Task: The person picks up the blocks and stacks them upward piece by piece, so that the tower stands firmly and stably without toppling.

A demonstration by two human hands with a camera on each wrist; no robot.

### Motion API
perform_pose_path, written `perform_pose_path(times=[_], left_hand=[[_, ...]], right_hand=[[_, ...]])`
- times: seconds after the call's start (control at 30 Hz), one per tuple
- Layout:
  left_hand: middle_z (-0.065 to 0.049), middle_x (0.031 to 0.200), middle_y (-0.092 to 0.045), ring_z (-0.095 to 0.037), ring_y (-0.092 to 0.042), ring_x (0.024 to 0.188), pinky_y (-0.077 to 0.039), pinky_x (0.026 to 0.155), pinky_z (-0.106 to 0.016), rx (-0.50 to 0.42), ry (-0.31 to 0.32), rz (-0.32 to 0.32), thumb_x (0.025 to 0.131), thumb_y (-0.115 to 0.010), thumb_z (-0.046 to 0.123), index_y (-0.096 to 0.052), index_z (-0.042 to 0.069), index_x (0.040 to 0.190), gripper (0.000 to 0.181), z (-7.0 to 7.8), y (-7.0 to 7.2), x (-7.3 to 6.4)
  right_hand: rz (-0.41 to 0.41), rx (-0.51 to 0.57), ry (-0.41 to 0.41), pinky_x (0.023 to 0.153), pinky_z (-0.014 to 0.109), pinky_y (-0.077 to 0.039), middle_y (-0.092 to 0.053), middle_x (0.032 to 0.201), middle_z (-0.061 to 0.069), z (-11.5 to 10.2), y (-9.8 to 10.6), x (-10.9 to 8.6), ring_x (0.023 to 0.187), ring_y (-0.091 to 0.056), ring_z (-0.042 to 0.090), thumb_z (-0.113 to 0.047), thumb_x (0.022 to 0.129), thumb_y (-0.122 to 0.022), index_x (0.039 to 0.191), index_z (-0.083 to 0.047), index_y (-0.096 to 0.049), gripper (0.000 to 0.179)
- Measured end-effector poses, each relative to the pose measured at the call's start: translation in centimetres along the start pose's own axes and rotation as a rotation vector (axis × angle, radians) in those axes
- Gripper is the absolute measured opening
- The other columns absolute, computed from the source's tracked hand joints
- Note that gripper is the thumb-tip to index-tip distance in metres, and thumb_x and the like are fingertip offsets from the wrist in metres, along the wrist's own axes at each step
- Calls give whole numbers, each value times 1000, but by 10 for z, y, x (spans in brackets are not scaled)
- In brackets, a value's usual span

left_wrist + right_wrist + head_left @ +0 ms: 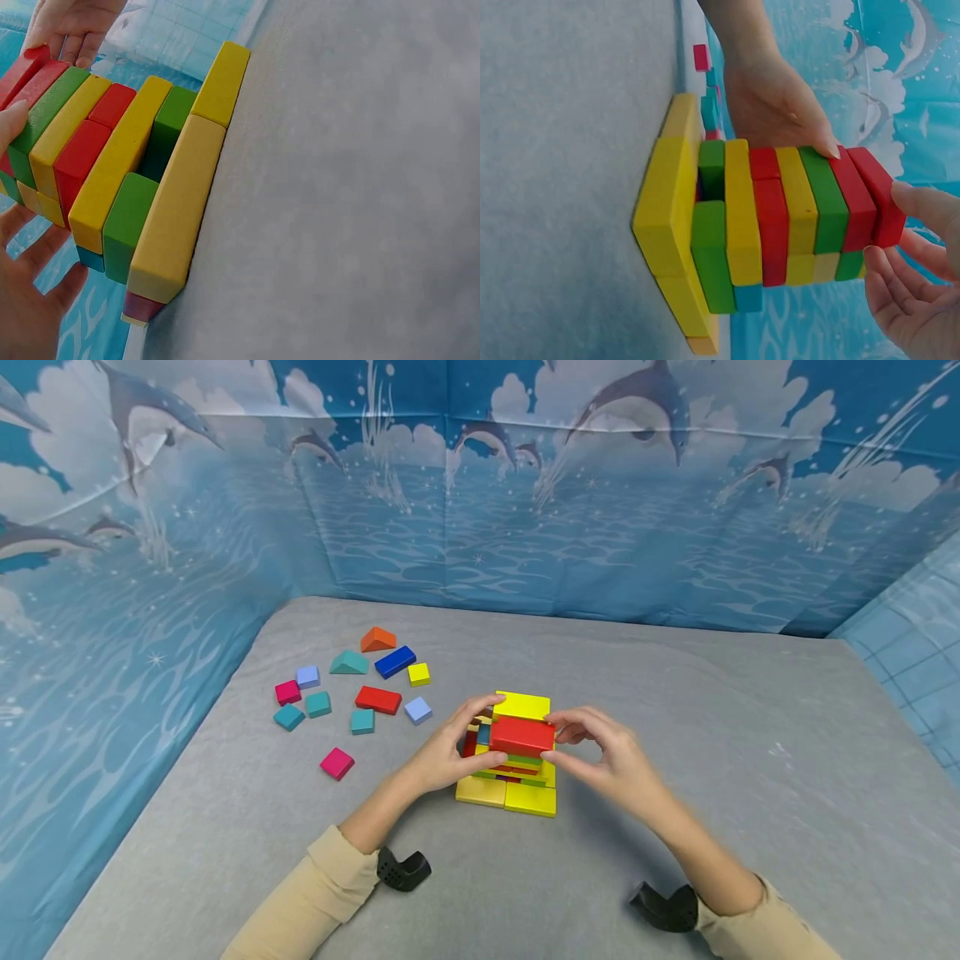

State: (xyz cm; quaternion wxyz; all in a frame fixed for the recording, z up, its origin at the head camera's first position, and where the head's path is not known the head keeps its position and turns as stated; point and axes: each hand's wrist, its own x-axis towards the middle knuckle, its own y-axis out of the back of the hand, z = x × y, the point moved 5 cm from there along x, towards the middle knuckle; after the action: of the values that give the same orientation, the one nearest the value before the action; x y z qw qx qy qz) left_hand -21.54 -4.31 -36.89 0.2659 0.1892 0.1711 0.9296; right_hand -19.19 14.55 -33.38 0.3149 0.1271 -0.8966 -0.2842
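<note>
A tower of colored wooden blocks [480, 789] stands on the grey cloth, in yellow, green, red and other layers. My right hand [611, 760] pinches a red block [876, 195] at the top front of the tower, thumb on one face and fingertips at its edge. That block sits slightly tilted against another red block [849, 199]. From the left, my left hand [442, 756] holds the upper tower, its thumb at the front corner and index finger toward the back. Its other fingers spread along the side in the left wrist view. A yellow block [522, 705] lies at the top, behind the red one.
Loose blocks lie left of the tower, among them a red block [378, 700], a blue block [395, 662], an orange triangle [378, 639], a teal triangle [349, 662] and a magenta block [337, 763]. A dolphin-print curtain [480, 543] borders the table's back and left.
</note>
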Motion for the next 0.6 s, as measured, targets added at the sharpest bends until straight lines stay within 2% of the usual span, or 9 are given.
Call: perform_pose_path(times=[0.07, 0.2, 0.3, 0.33, 0.47, 0.6], left_hand=[[-17, 138, -35, -30, -38, 119, -37, 95, -51, -4, -3, 1, 85, -62, 7, -29, 8, 138, 63, 0, 0, 0], [-11, 139, -35, -26, -39, 120, -38, 94, -50, -7, -38, 12, 88, -60, 30, -29, 14, 140, 63, -19, -2, 2], [-6, 140, -35, -23, -39, 119, -40, 94, -47, 4, -65, 28, 87, -55, 49, -29, 20, 140, 66, -33, -3, 3], [-6, 139, -36, -22, -40, 119, -41, 93, -47, 8, -70, 33, 86, -53, 52, -29, 20, 140, 67, -32, -3, 3], [-5, 139, -36, -21, -40, 119, -41, 93, -46, 16, -68, 42, 87, -51, 53, -30, 20, 140, 66, -31, -3, 3], [-5, 139, -36, -20, -39, 119, -41, 94, -45, 18, -57, 43, 88, -51, 51, -30, 21, 140, 64, -31, -3, 3]], right_hand=[[10, 29, -6, 73, 20, -51, -62, 99, 6, 1, -2, 0, 80, -60, 16, 1, 67, -77, 108, -1, -59, 45], [17, 75, -32, 73, 23, -52, -61, 99, 9, 2, -5, 2, 80, -61, 18, 3, 68, -76, 109, 2, -55, 47], [19, 75, -58, 73, 25, -53, -61, 98, 8, 3, -5, 3, 78, -62, 20, 3, 68, -76, 109, 2, -53, 47], [19, 68, -64, 72, 25, -53, -61, 97, 8, 3, -5, 3, 77, -62, 20, 3, 68, -76, 108, 2, -53, 47], [19, 14, -80, 72, 27, -53, -59, 98, 8, 5, -4, 3, 78, -61, 16, 0, 68, -77, 110, 0, -53, 49], [3, -43, -81, 76, 33, -52, -55, 111, 10, 9, -4, 4, 90, -58, 16, -7, 70, -78, 119, -3, -51, 56]])
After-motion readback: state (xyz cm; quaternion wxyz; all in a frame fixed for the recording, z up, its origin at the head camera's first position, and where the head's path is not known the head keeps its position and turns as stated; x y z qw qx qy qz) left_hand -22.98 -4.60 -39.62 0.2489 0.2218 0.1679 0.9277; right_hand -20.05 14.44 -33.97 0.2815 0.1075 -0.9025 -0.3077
